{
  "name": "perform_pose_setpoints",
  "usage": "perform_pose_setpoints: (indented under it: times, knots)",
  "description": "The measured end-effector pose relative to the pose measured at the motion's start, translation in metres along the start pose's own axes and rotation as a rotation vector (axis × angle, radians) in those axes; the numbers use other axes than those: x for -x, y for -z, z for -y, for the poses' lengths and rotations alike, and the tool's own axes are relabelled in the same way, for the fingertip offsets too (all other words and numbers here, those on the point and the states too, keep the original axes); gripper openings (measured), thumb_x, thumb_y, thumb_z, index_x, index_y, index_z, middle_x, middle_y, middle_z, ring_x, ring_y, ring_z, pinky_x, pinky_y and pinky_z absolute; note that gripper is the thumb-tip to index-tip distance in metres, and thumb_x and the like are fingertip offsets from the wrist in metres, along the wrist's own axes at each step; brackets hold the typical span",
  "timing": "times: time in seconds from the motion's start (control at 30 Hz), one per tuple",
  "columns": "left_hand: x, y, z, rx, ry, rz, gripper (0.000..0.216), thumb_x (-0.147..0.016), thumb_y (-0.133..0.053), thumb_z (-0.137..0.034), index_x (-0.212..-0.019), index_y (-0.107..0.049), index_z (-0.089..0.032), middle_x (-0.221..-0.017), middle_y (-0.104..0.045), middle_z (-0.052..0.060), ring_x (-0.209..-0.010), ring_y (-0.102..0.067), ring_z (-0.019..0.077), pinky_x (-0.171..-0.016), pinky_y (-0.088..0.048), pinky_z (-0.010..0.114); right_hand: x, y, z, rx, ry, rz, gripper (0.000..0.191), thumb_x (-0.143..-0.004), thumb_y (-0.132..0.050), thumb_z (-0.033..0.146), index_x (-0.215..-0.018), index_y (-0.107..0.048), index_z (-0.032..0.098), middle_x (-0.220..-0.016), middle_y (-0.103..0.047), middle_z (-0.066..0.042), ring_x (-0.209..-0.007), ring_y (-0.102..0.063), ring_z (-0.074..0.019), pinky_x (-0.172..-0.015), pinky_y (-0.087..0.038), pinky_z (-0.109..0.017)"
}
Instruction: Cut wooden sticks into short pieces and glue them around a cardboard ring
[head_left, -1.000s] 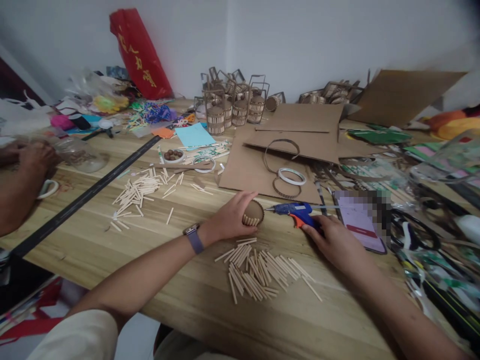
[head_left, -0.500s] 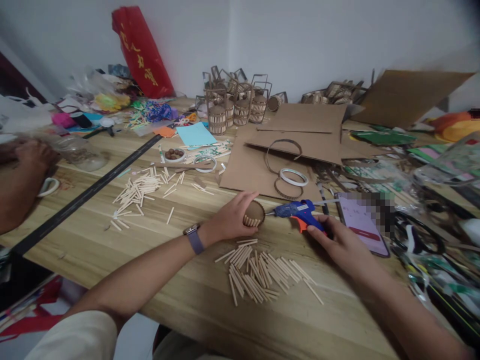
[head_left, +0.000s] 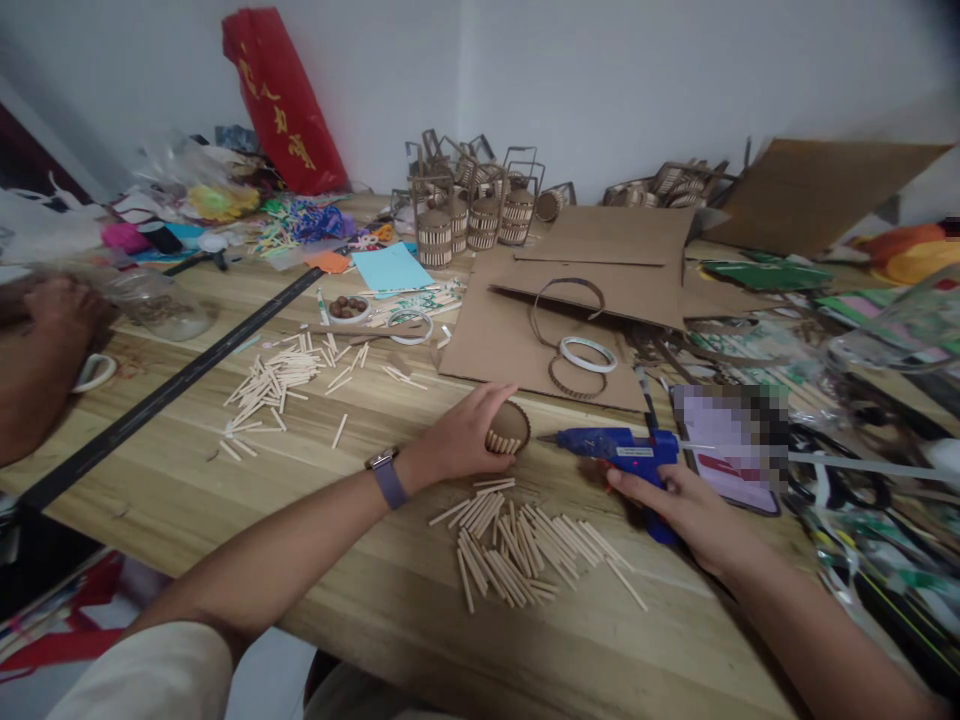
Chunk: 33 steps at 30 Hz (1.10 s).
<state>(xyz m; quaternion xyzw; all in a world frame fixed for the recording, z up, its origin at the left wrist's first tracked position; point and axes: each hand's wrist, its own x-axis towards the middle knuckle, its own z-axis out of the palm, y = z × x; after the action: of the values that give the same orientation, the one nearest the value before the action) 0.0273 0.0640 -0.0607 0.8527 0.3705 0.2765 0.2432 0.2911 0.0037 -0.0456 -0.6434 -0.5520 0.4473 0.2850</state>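
Observation:
My left hand (head_left: 465,432), with a watch at the wrist, is closed round a small round cardboard piece (head_left: 513,418) with short wooden sticks along its near side. In my right hand (head_left: 686,505) is a blue glue gun (head_left: 619,443), held by its handle. Its nozzle points left and stands a little apart from the cardboard piece. A clear glue stick juts from its back end. Just below the cardboard piece lies a pile of short wooden sticks (head_left: 517,545); another stick pile (head_left: 277,385) is farther left.
Cardboard sheets (head_left: 480,330) lie ahead, bearing a tape roll (head_left: 587,354) and cardboard rings. Small stick-covered baskets (head_left: 435,238) stand behind. A phone (head_left: 720,440) and clutter are at right. Another person's hand (head_left: 64,310) is at far left, near a plastic jar (head_left: 169,305).
My right hand has drawn the glue gun back to the right and turned it more side-on. The nozzle has left the cardboard piece's rim. My left hand has stayed in place.

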Motion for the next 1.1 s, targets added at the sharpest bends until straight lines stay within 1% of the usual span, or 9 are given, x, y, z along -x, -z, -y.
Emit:
perform_pose_setpoints:
  times: [0.07,0.13,0.3,0.47,0.57,0.67,0.77,0.97,1.1]
  knots:
    - [0.000,0.000,0.000,0.003,-0.001,-0.002,0.083,-0.067,-0.070,-0.022,-0.141,-0.031,-0.017,-0.139,-0.041,0.016,-0.132,-0.037,0.0291,-0.110,-0.032,0.046,0.001,-0.001,0.002,0.064,0.046,0.026,0.047,-0.068,-0.063,0.065,-0.073,-0.069,0.018,-0.048,-0.053,0.002,-0.043,-0.044,-0.0122,-0.038,-0.030,-0.024]
    - [0.000,0.000,0.000,0.004,-0.003,-0.004,0.083,-0.067,-0.070,-0.022,-0.140,-0.031,-0.017,-0.139,-0.041,0.015,-0.132,-0.037,0.0288,-0.111,-0.032,0.045,0.003,-0.002,0.006,0.117,0.112,0.037,0.047,-0.069,-0.063,0.065,-0.074,-0.070,0.019,-0.051,-0.056,0.001,-0.045,-0.047,-0.0133,-0.038,-0.033,-0.024]
    - [0.000,0.001,-0.001,-0.010,-0.005,-0.001,0.082,-0.067,-0.069,-0.021,-0.140,-0.032,-0.014,-0.138,-0.041,0.016,-0.131,-0.038,0.0285,-0.111,-0.032,0.044,0.006,-0.011,0.014,0.184,0.209,0.004,0.047,-0.068,-0.060,0.067,-0.075,-0.068,0.022,-0.058,-0.064,-0.001,-0.053,-0.056,-0.0185,-0.046,-0.045,-0.028]
    - [-0.001,-0.001,0.001,-0.011,-0.007,-0.007,0.083,-0.066,-0.070,-0.021,-0.140,-0.032,-0.017,-0.138,-0.042,0.015,-0.131,-0.038,0.0290,-0.110,-0.033,0.045,0.005,-0.017,0.012,0.274,0.305,-0.014,0.035,-0.074,-0.058,0.057,-0.081,-0.069,0.024,-0.070,-0.072,-0.004,-0.063,-0.063,-0.0238,-0.056,-0.052,-0.034]
    - [-0.001,-0.001,0.002,-0.014,-0.016,-0.010,0.083,-0.066,-0.070,-0.021,-0.140,-0.032,-0.015,-0.138,-0.042,0.016,-0.130,-0.039,0.0288,-0.110,-0.033,0.044,0.005,-0.019,0.009,0.329,0.357,0.011,0.032,-0.078,-0.055,0.050,-0.086,-0.071,0.024,-0.079,-0.075,-0.004,-0.071,-0.066,-0.0256,-0.064,-0.054,-0.036]
    - [-0.001,-0.002,0.002,-0.013,-0.022,-0.011,0.083,-0.066,-0.070,-0.021,-0.140,-0.033,-0.013,-0.138,-0.042,0.017,-0.130,-0.039,0.0288,-0.110,-0.033,0.043,0.004,-0.020,0.007,0.357,0.371,0.021,0.033,-0.079,-0.054,0.049,-0.089,-0.072,0.022,-0.081,-0.075,-0.004,-0.073,-0.068,-0.0256,-0.068,-0.055,-0.037]
    - [-0.001,-0.002,0.003,-0.012,-0.023,-0.013,0.084,-0.066,-0.070,-0.022,-0.140,-0.032,-0.015,-0.138,-0.042,0.016,-0.131,-0.038,0.0288,-0.111,-0.032,0.044,0.004,-0.020,0.006,0.384,0.367,0.024,0.035,-0.080,-0.053,0.048,-0.090,-0.072,0.021,-0.081,-0.075,-0.005,-0.072,-0.068,-0.0254,-0.068,-0.055,-0.037]
    - [-0.001,-0.003,0.004,-0.029,-0.026,-0.017,0.084,-0.066,-0.071,-0.024,-0.140,-0.032,-0.013,-0.138,-0.042,0.016,-0.131,-0.039,0.0278,-0.111,-0.033,0.042,0.005,-0.022,0.006,0.414,0.355,0.015,0.037,-0.080,-0.051,0.050,-0.088,-0.072,0.022,-0.077,-0.075,-0.005,-0.068,-0.068,-0.0256,-0.063,-0.055,-0.037]
    - [-0.001,-0.002,0.002,-0.035,-0.018,-0.011,0.083,-0.066,-0.071,-0.023,-0.139,-0.033,-0.014,-0.138,-0.042,0.016,-0.131,-0.039,0.0282,-0.110,-0.033,0.043,0.005,-0.023,0.006,0.409,0.362,0.016,0.036,-0.080,-0.051,0.050,-0.085,-0.072,0.021,-0.074,-0.074,-0.005,-0.067,-0.068,-0.0256,-0.062,-0.055,-0.036]
